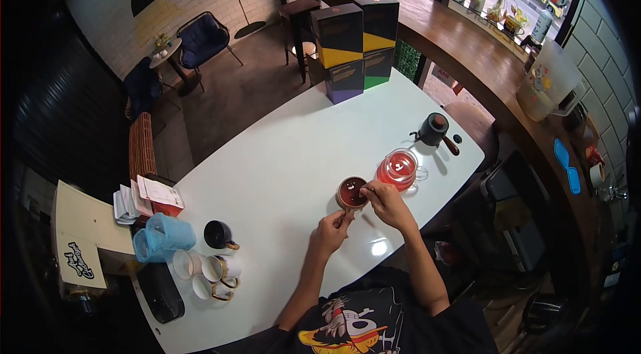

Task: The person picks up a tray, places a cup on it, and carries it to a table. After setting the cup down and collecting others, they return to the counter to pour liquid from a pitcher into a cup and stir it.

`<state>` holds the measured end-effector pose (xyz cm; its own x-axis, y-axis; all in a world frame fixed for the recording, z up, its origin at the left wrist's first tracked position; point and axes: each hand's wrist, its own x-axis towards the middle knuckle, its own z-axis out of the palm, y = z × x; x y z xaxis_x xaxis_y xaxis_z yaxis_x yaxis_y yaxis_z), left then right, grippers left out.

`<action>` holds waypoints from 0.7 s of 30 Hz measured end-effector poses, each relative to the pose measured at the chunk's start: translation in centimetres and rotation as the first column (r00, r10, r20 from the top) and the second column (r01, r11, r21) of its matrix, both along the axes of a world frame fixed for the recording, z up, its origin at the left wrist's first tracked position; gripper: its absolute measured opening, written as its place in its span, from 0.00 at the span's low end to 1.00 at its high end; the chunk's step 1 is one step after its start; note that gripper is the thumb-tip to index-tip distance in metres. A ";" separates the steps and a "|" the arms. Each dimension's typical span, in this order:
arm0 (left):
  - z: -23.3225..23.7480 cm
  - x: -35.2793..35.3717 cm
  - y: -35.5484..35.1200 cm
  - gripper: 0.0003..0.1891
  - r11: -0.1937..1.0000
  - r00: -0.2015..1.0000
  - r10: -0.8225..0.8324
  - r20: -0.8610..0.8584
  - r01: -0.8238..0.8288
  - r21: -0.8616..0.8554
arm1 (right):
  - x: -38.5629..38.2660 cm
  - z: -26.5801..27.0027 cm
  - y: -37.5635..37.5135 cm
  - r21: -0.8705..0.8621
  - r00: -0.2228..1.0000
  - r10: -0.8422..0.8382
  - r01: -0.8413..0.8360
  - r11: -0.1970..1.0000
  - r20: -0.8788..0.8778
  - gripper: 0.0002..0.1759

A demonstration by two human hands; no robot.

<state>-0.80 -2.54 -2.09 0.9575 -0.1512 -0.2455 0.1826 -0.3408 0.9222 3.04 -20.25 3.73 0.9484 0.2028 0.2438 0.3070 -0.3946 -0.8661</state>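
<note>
A brown cup (344, 204) with dark reddish liquid inside stands near the middle of the white table. My left hand (332, 230) is closed around the cup's handle on the near side. Over the cup's right rim, the fingers of my right hand (387, 203) are pinched together; what they hold, if anything, is too small to make out. Just beyond my right hand is a clear glass server (398, 172) containing red liquid. Farther right sits a black pot (434, 128) with a wooden handle and a lid knob.
Several stacked boxes (344, 47) stand at the table's far edge. At the left are a black mug (217, 235), several white mugs (215, 268), blue plastic containers (163, 237), a black tray (160, 292) and a card holder (167, 208). A curved wooden counter (427, 17) runs along the window.
</note>
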 end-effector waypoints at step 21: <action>1.3 -0.1 -0.4 0.22 0.997 0.994 0.068 -0.090 -0.064 0.042 | 0.0 -1.6 0.4 0.099 0.997 -0.069 0.066 0.993 0.029 0.09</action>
